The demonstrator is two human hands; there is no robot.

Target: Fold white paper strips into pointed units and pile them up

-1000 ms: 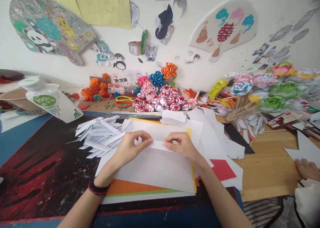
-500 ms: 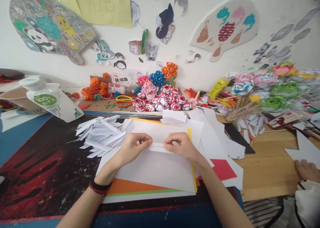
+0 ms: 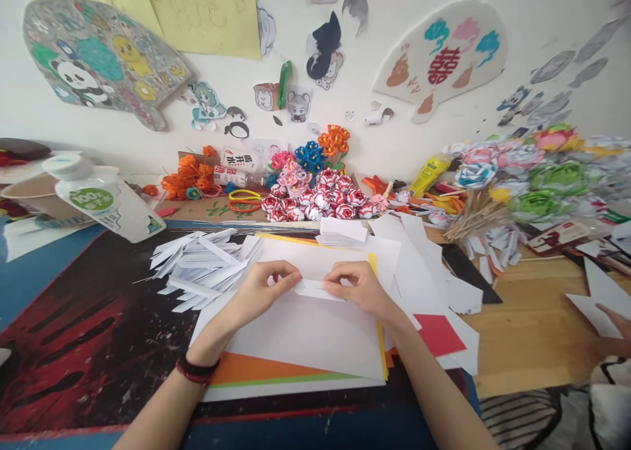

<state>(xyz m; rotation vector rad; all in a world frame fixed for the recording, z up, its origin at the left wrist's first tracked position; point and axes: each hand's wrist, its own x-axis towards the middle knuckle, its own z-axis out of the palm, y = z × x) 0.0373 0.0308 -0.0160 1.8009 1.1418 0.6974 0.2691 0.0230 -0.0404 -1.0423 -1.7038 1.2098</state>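
Observation:
A small folded strip of white paper (image 3: 313,290) is stretched between my two hands, just over a large white sheet (image 3: 305,338). My left hand (image 3: 266,289) pinches its left end between thumb and forefinger. At the other end, my right hand (image 3: 357,287) grips the strip the same way. Beneath the white sheet, orange, green and yellow sheets stick out at the edges. To the left of my hands lies a loose pile of folded white paper strips (image 3: 202,266). A stack of small white paper pieces (image 3: 342,232) sits behind my hands.
White paper scraps and a red piece (image 3: 440,334) lie to the right. Paper flowers (image 3: 325,197) line the wall side, with a white bottle (image 3: 106,197) at the left and a yellow bottle (image 3: 430,174). At the right edge, another person's hand (image 3: 618,322) holds white paper.
Both my hands stay almost in place, and the strip between them now looks flatter, with its upper fold pressed down. The other person's hand and paper have shifted at the right edge.

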